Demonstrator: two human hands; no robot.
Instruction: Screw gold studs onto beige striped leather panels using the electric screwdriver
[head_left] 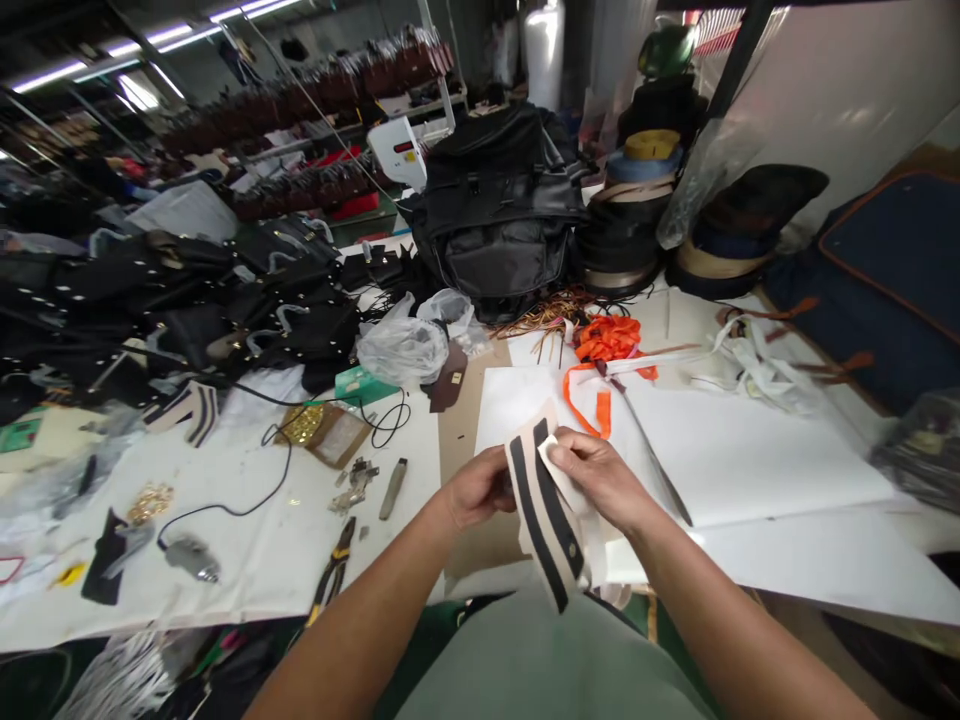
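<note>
Near the table's front edge, a pale pink strap with dark stripes (546,510) hangs between my two hands. A small round metal piece shows near its lower end. My left hand (480,487) is closed on the strap's left edge, with some fingertips hidden behind it. On the other side, my right hand (600,475) pinches a white piece (559,462) against the strap's upper part between thumb and fingers. More of the pale material hangs below my right hand, in front of the green clothing on my lap.
Pliers (332,570), a grey-handled cutter (393,488) and a small corded tool (191,558) lie left. Long scissors (652,450) and orange ribbon (607,340) lie right. A black bag (499,210) and strap rolls (626,220) stand behind; black bags (225,290) crowd the back left.
</note>
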